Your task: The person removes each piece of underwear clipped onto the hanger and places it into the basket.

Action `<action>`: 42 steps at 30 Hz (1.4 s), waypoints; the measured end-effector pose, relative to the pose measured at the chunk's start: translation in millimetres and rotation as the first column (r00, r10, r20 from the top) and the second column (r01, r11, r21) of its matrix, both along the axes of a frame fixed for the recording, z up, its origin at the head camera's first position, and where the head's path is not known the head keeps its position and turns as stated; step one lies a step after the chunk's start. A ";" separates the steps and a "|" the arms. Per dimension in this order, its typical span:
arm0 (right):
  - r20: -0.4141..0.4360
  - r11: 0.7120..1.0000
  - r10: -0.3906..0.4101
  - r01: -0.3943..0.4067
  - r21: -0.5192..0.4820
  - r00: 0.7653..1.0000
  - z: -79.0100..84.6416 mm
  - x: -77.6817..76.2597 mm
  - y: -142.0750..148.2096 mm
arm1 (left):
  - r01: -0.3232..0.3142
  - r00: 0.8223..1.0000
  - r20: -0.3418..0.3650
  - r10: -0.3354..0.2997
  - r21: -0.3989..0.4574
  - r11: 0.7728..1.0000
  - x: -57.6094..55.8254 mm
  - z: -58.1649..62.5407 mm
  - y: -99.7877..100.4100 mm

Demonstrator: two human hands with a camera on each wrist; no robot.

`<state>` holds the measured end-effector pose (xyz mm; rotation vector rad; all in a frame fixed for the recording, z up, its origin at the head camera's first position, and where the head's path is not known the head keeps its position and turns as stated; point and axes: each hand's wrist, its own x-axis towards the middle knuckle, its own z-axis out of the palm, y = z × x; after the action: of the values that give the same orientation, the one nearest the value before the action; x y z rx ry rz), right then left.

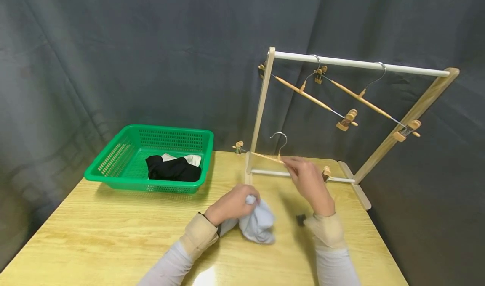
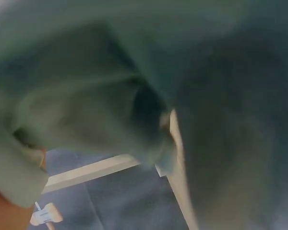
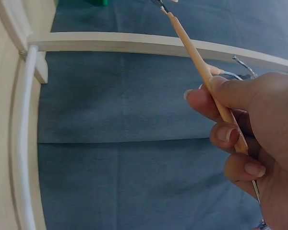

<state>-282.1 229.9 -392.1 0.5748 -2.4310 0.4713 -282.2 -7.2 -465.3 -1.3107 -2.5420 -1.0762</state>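
Observation:
My left hand (image 1: 235, 202) grips a bunched pale blue cloth (image 1: 258, 223) just above the table; its folds hide what kind of garment it is. In the left wrist view the blurred cloth (image 2: 86, 105) fills most of the picture and hides the fingers. My right hand (image 1: 308, 181) holds a wooden clip hanger (image 1: 267, 156) by its bar, in front of the rack, with the metal hook pointing up. The right wrist view shows the thumb and fingers curled round the hanger's bar (image 3: 189, 48). A clip (image 1: 238, 147) sits at the hanger's left end.
The wooden rack (image 1: 259, 109) stands at the right, with two clip hangers (image 1: 303, 93) on its white top rod (image 1: 352, 62). At the left, a green basket (image 1: 142, 185) contains black cloth (image 1: 174, 169) and white cloth (image 1: 194, 160). Near my right wrist is a small dark thing (image 1: 301, 220).

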 end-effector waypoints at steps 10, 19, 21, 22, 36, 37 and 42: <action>0.018 0.996 -0.016 0.014 0.089 1.000 -11.1 9.2 3.4 | -0.026 1.000 0.005 0.026 0.049 0.998 5.6 8.8 -12.3; 0.033 0.996 -0.047 0.044 0.081 0.998 -17.0 16.0 13.5 | 0.021 0.998 -0.054 -0.011 0.182 0.983 0.4 27.1 -27.2; 0.020 0.996 -0.056 0.054 0.077 0.998 -18.1 17.1 16.2 | 0.016 0.997 -0.075 -0.001 0.206 0.978 -1.5 31.1 -31.0; 0.014 0.995 -0.060 0.059 0.077 0.998 -19.0 17.5 17.9 | 0.011 0.996 -0.084 0.007 0.216 0.976 -2.3 33.2 -33.2; -0.021 0.994 -0.092 0.093 0.059 0.996 -19.5 38.2 45.6 | -0.024 0.981 -0.177 0.086 0.326 0.945 -12.7 60.4 -69.6; -0.028 0.993 -0.098 0.099 0.058 0.995 -19.3 38.9 47.9 | -0.026 0.977 -0.190 0.094 0.330 0.944 -13.7 61.9 -71.8; -0.033 0.991 -0.117 0.118 0.063 0.993 -19.6 44.0 59.8 | -0.045 0.968 -0.215 0.127 0.354 0.934 -16.6 68.6 -81.3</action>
<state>-238.1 289.7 -411.7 0.4588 -2.4431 0.3344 -298.8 -88.5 -396.7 -1.1434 -2.0994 -1.2024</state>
